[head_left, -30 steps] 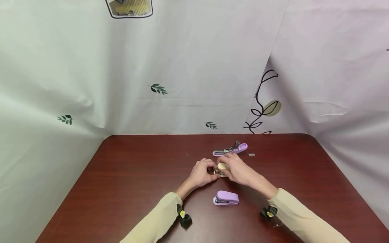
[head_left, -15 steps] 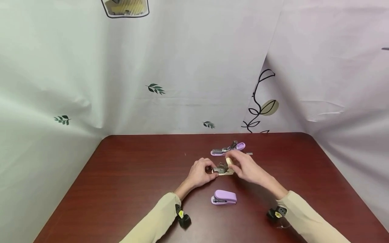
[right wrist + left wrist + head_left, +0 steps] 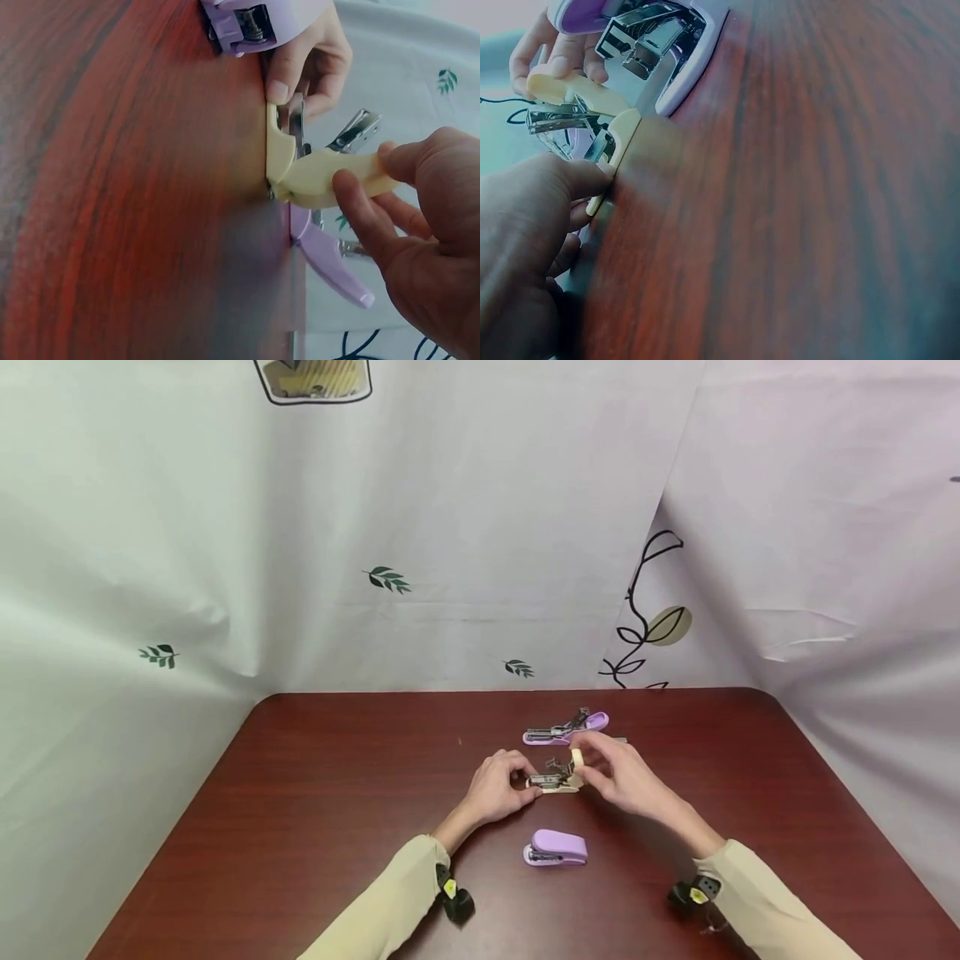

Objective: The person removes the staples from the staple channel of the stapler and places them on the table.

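Note:
A cream stapler (image 3: 280, 150) stands on the table with its top cover swung up and back, baring the metal magazine (image 3: 546, 781). My left hand (image 3: 495, 787) pinches the front end of its base between thumb and fingers. The right hand (image 3: 618, 777) grips the raised cream cover (image 3: 315, 178) between thumb and fingertips. In the right wrist view a metal piece (image 3: 355, 131) sticks up between cover and magazine. Closer to me a purple stapler (image 3: 555, 848) sits with its cover down. Behind the hands lies another purple stapler (image 3: 566, 729), spread wide.
A small strip of staples (image 3: 621, 740) lies beyond the right hand, partly hidden by it. The brown table (image 3: 337, 810) ends at a back edge before a pale patterned cloth (image 3: 450, 527). Dark wrist cameras (image 3: 458, 906) hang below both sleeves.
My right hand has moved right and back, swinging the cream stapler's cover up from its magazine. The left hand keeps hold of the base in the same place.

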A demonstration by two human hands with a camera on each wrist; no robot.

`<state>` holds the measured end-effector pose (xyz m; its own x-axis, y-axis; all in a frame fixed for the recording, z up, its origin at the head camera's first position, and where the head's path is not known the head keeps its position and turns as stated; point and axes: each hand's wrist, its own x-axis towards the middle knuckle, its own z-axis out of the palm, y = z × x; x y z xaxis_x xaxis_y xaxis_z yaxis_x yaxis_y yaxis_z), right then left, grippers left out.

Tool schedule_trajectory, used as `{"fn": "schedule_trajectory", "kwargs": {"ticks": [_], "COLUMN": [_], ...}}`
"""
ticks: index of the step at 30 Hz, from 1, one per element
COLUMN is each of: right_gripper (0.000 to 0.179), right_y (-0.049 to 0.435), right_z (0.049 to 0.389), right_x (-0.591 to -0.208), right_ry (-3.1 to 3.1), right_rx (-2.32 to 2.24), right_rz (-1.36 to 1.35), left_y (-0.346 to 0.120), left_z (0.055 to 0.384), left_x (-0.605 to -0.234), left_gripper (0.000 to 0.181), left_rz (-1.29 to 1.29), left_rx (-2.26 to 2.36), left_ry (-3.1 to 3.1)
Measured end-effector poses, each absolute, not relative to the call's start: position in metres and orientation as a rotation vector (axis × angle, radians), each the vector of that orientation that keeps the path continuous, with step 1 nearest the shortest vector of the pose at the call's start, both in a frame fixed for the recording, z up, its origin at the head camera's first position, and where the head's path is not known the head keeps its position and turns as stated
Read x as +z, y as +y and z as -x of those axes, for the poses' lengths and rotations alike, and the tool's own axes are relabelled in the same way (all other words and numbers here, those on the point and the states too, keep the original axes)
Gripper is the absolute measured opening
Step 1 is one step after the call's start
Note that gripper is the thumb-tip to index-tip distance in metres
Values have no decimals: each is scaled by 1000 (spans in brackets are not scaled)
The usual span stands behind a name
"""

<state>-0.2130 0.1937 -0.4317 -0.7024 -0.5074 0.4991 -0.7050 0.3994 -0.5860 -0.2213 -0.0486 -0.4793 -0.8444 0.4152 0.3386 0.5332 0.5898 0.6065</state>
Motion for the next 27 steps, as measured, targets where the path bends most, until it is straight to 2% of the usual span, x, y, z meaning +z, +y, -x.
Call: {"fn": "schedule_trajectory", "kwargs": {"ticks": [11,27], "right_gripper": [33,26], "right_y": [208,230], "right_z": [211,208], "right_x": [-446,-454], "right_ry": [-2368,-2368], "right_rx": [1543,1720], "right_rz": [-983,-941], "left_y": [-50,-49], "left_z": [222,222], "left_x": [-480,-480], "left_gripper": [14,14], "left_rz": [804,809], "left_rx": [-1103,-1093], "left_ry": [-2646,-2652]}}
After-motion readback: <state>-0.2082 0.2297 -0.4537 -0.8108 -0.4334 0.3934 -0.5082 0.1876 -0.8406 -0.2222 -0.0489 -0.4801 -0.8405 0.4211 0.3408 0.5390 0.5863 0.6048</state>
